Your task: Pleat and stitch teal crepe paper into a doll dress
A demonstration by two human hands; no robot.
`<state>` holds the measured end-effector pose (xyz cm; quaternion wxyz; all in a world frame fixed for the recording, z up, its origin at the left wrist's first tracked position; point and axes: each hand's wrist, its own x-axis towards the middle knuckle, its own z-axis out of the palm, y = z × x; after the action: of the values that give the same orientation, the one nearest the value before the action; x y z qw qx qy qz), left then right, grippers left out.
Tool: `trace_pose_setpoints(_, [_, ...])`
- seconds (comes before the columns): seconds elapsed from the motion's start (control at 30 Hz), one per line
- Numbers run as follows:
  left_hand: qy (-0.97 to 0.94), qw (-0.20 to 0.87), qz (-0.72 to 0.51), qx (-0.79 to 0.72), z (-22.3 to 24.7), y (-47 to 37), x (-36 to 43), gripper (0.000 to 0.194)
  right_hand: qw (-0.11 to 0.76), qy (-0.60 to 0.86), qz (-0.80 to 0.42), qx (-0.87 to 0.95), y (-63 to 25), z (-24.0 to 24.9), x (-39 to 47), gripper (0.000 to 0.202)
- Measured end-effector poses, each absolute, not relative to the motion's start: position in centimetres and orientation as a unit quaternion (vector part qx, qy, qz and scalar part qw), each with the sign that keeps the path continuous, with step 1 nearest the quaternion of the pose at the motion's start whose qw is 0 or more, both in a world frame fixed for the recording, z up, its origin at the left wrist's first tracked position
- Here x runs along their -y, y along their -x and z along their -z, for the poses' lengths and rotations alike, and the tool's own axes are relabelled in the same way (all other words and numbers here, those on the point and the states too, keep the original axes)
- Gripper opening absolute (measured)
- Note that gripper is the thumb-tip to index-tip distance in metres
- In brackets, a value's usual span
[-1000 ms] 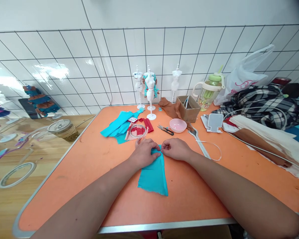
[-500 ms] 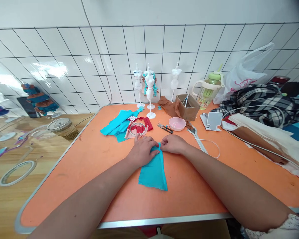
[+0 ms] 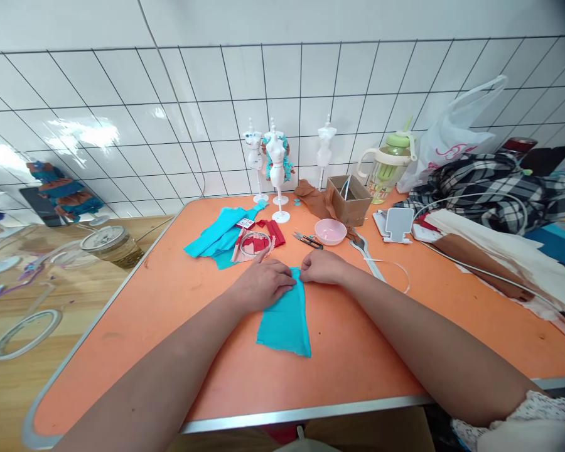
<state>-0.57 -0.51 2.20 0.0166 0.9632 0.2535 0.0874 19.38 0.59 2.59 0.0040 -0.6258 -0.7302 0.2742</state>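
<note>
A turquoise cloth piece [image 3: 285, 323] lies on the orange table, narrow at the far end and wider toward me. My left hand [image 3: 263, 284] rests over its upper left part, fingers bent together and closed on the fabric near the top. At the upper right edge of the cloth, my right hand [image 3: 322, 268] is closed in a pinch; its fingertips hide whatever small bit they grip. Just beyond the hands are thread snips [image 3: 308, 240], a pink bowl [image 3: 330, 232] and an embroidery hoop [image 3: 255, 244] on pink and red cloth.
More turquoise fabric [image 3: 216, 235] lies at the back left. Small white mannequins [image 3: 276, 157] stand by the tiled wall. A cardboard box [image 3: 351, 201], a lidded jug [image 3: 390, 169] and a phone stand [image 3: 398, 225] are at the back right. Checked cloth [image 3: 475, 188] is heaped farther right.
The view has shifted slightly. My left fingers have drawn closer together on the cloth, while my right hand keeps its pinch at the upper edge.
</note>
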Motion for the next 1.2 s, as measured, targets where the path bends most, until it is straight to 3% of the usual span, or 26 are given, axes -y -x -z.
trace_pose_setpoints(0.27, [-0.964, 0.021, -0.081, -0.254, -2.2, 0.8, 0.2, 0.025, -0.036, 0.612, -0.261, 0.745, -19.5, -2.7, -1.2, 0.019])
trace_pose_setpoints(0.5, [-0.96, 0.042, -0.083, -0.264, -2.0, 0.8, 0.1, 0.025, 0.017, 0.62, -0.339, 0.707, -19.9, -2.4, -0.8, 0.023])
trace_pose_setpoints(0.7, [-0.956, 0.058, -0.1, -0.269, -1.6, 1.2, -0.3, 0.025, 0.016, 0.611, -0.258, 0.748, -20.2, -1.8, -0.8, 0.024])
trace_pose_setpoints(0.83, [-0.945, 0.021, -0.128, -0.299, -1.1, 1.3, -0.7, 0.025, 0.138, 0.598, -0.238, 0.753, -21.1, -1.2, 0.0, 0.03])
trace_pose_setpoints(0.93, [-0.937, -0.004, -0.152, -0.314, -0.9, 1.2, -0.8, 0.025, 0.223, 0.535, -0.203, 0.789, -21.7, -0.9, 0.9, 0.022])
trace_pose_setpoints(1.07, [-0.929, 0.004, -0.167, -0.329, -1.6, 1.0, -0.5, 0.028, 0.189, 0.496, -0.168, 0.831, -21.3, -0.7, 1.3, 0.015])
trace_pose_setpoints(1.2, [-0.934, 0.064, -0.093, -0.338, -2.6, 1.0, 0.1, 0.028, 0.14, 0.52, -0.14, 0.831, -20.6, -0.8, 1.6, 0.015])
